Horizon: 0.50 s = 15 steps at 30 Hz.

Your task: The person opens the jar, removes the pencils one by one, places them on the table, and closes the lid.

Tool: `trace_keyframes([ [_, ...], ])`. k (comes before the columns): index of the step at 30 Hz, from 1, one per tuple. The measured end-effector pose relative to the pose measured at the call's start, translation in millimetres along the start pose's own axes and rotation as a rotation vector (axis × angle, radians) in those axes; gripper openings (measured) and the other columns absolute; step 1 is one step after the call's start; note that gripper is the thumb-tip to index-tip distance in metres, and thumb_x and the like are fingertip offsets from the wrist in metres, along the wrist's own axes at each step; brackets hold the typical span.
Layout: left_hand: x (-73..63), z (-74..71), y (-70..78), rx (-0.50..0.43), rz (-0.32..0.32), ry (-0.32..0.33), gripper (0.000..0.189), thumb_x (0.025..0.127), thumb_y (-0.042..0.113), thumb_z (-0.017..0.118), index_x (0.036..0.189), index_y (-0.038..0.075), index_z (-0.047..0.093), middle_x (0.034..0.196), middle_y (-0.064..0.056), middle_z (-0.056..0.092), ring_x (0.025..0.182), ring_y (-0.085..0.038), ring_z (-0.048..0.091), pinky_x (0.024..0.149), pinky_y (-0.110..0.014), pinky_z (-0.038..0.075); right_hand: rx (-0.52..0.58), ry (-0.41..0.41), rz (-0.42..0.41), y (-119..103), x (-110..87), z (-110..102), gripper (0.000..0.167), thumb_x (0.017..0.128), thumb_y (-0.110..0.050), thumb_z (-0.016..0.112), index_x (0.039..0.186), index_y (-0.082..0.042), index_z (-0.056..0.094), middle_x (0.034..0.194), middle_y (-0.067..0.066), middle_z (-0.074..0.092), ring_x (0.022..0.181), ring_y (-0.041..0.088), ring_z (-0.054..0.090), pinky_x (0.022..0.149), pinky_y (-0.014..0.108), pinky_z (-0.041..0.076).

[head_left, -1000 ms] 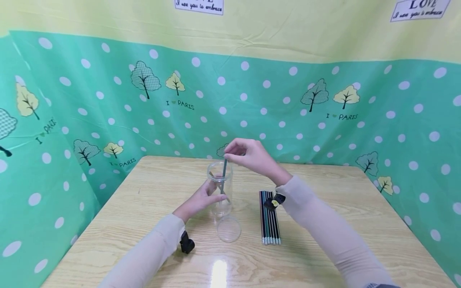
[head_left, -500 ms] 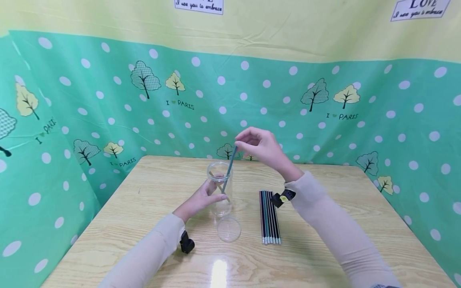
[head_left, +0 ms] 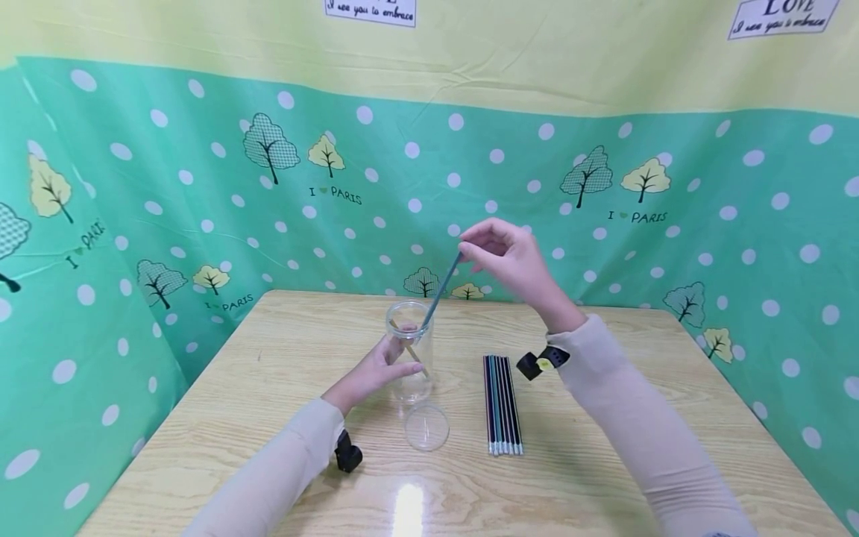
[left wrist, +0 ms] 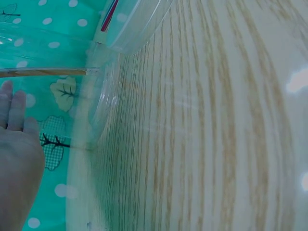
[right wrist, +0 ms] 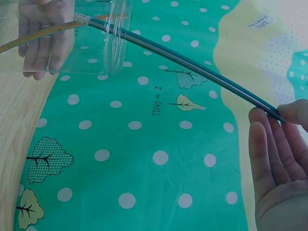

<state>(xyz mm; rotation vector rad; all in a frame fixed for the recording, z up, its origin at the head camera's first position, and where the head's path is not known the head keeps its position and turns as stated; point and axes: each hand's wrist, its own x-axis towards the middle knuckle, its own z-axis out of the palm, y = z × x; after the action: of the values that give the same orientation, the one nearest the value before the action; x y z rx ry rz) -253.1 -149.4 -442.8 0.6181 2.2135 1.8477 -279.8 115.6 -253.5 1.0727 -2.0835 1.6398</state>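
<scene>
A clear jar (head_left: pixel 417 389) stands upright on the table, gripped around its side by my left hand (head_left: pixel 367 373), thumb in front and fingers behind. One brownish-yellow pencil (right wrist: pixel 41 32) leans inside the jar. Above and to the right, my right hand (head_left: pixel 513 261) pinches a teal pencil (head_left: pixel 443 288) near its tip between thumb and fingers. This pencil slants down to the left, and its eraser end (right wrist: pixel 83 18) is just inside the jar's mouth. The left wrist view shows only part of my left hand (left wrist: pixel 18 154) beside the jar.
A round clear lid (head_left: pixel 426 428) lies in front of the jar. Several dark and teal pencils (head_left: pixel 502 406) lie side by side to its right, eraser ends toward me. A green and yellow patterned cloth (head_left: pixel 496 179) hangs behind the wooden table (head_left: pixel 295 343).
My right hand has moved up and to the right, drawing the teal pencil most of the way out of the jar and tilting it more. My left hand and the jar have stayed put.
</scene>
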Motion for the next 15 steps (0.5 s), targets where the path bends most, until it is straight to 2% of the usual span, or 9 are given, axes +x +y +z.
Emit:
trace_keyframes([
  [8, -0.9, -0.7, 1.3, -0.007, 0.015, -0.020, 0.079, 0.095, 0.017, 0.070, 0.159, 0.017, 0.024, 0.163, -0.006, 0.025, 0.151, -0.027, 0.015, 0.120, -0.056, 0.009, 0.018, 0.051, 0.013, -7, -1.5, -11, 0.017, 0.095, -0.007, 0.070, 0.108, 0.003, 0.068, 0.099, 0.022, 0.071, 0.086, 0.025, 0.072, 0.072, 0.034, 0.061],
  [11, -1.0, -0.8, 1.4, -0.006, 0.012, -0.019, 0.078, 0.095, 0.018, 0.070, 0.159, 0.019, 0.024, 0.163, -0.006, 0.026, 0.151, -0.027, 0.015, 0.119, -0.057, 0.010, 0.026, 0.071, 0.018, -9, -2.1, -16, 0.019, 0.095, -0.008, 0.070, 0.109, 0.004, 0.067, 0.099, 0.020, 0.072, 0.085, 0.025, 0.071, 0.073, 0.033, 0.060],
  [15, -1.4, -0.7, 1.7, -0.001, -0.001, -0.011, 0.079, 0.094, 0.023, 0.071, 0.158, 0.028, 0.025, 0.163, -0.003, 0.026, 0.151, -0.024, 0.016, 0.120, -0.056, 0.010, 0.030, 0.087, 0.031, -12, -3.2, -22, 0.019, 0.095, -0.010, 0.070, 0.109, 0.002, 0.067, 0.099, 0.015, 0.072, 0.084, 0.028, 0.070, 0.074, 0.032, 0.060],
])
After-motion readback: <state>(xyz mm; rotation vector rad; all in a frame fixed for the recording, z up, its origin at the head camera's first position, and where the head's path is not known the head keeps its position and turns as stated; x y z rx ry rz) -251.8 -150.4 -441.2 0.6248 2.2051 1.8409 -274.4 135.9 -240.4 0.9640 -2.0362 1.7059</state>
